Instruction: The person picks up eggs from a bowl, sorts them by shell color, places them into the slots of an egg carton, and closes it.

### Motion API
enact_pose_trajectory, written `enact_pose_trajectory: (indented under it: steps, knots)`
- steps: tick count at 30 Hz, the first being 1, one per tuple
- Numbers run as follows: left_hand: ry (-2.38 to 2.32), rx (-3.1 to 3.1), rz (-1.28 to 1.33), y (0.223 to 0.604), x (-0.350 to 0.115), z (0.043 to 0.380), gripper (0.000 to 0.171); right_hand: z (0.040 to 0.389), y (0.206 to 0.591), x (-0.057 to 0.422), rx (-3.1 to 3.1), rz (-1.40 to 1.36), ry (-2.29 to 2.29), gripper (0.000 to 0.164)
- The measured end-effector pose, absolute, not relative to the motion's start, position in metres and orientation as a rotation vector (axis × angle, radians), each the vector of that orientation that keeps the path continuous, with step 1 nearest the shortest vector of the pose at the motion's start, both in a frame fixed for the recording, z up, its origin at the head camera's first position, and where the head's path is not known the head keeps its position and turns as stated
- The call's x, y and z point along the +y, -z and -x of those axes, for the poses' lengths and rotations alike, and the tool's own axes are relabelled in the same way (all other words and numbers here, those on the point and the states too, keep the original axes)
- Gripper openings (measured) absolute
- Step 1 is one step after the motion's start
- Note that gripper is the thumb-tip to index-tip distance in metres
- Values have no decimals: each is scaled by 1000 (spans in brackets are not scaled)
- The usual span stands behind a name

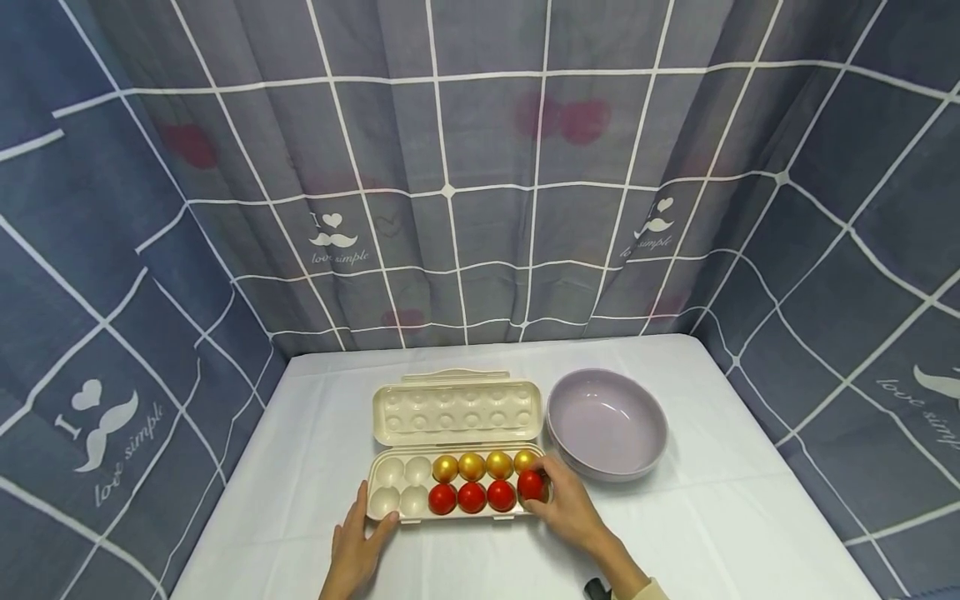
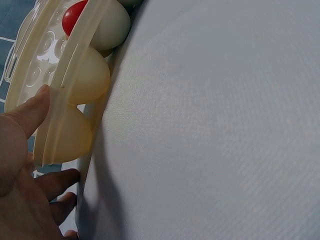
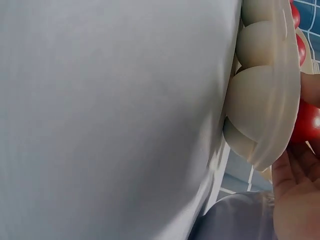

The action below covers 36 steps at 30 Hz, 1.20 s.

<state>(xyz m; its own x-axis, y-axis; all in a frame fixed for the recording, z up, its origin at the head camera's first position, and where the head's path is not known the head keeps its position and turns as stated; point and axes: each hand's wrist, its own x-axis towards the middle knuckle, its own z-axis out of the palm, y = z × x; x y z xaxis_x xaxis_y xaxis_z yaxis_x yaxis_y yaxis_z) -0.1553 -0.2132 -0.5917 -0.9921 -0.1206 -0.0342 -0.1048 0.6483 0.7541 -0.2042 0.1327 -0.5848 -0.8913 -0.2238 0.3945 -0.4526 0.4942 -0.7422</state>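
A cream plastic egg carton (image 1: 457, 518) lies with its lid (image 1: 457, 417) folded back on the white table. Its back row holds several gold eggs (image 1: 472, 467), and shiny red eggs (image 1: 472, 497) fill the matching front cups. The leftmost cups (image 1: 385, 501) are bare. At the carton's right end, my right hand (image 1: 567, 504) pinches the last red egg (image 3: 307, 122) between thumb and fingers, down at its front cup. My left hand (image 1: 355, 543) holds the left end, its thumb (image 2: 35, 110) on the rim and its fingers along the outer side.
A pale purple bowl (image 1: 606, 421) stands right beside the carton, behind my right hand. Grey-blue checked cloth (image 1: 487, 208) hangs behind the table and on both sides. A small black object (image 1: 595, 588) shows by the right sleeve.
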Motion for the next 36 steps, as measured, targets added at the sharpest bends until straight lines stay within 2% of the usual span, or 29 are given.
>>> enact_pose_trajectory:
  steps: [10, 27, 31, 36]
  knots:
    - [1286, -2847, -214, 594, -214, 156, 85, 204, 586, 131, -2581, -563, -1143, 49]
    - [1281, -2848, -215, 588, -213, 154, 85, 202, 570, 133, -2696, -732, -861, 38]
    - [1267, -2858, -212, 588, -213, 154, 85, 202, 570, 133, -2697, -718, -879, 36]
    - [1277, -2859, -216, 590, -213, 155, 85, 207, 569, 130, -2514, -621, -1049, 24]
